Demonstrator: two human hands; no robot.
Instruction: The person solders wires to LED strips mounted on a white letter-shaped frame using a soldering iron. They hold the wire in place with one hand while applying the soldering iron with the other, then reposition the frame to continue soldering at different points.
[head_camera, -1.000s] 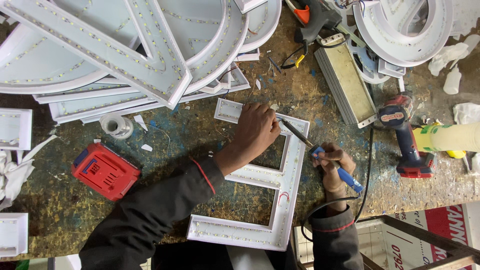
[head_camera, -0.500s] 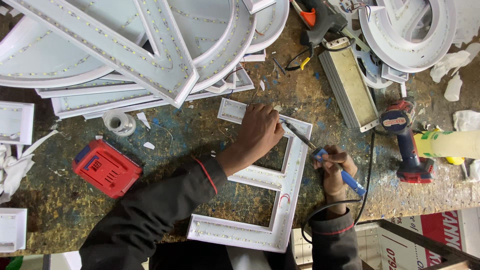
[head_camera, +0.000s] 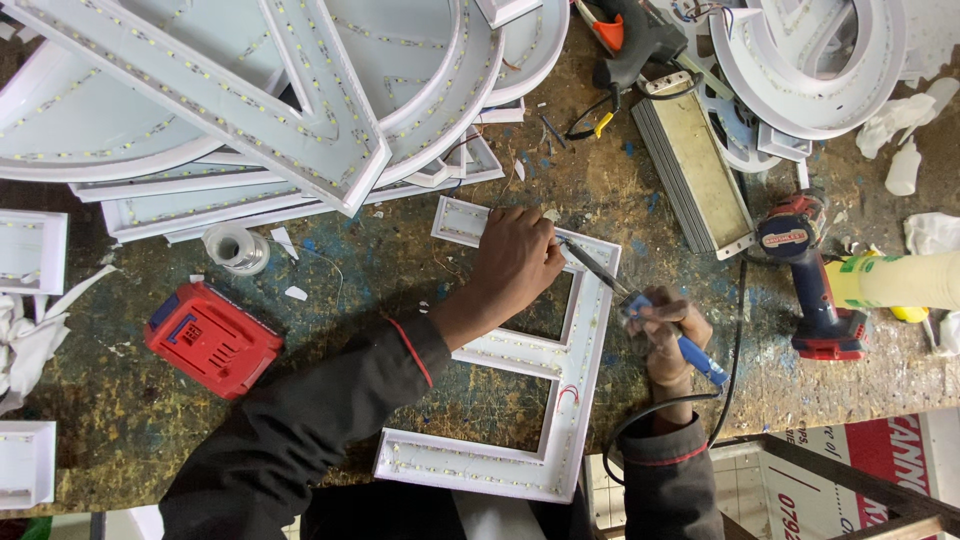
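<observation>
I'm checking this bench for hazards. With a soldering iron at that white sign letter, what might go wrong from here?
1. The left hand presses on the white sign letter right beside the soldering iron tip, so a slip could burn the fingers.
2. The iron's black cord runs past the red cordless drill; a snag might jerk the right hand.
3. The tip may scorch the letter's plastic wall.

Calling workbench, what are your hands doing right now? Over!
Left hand pressing white letter-shaped sign frame. Right hand gripping blue-handled soldering iron, tip at frame's top. Black cord trailing beside.
</observation>
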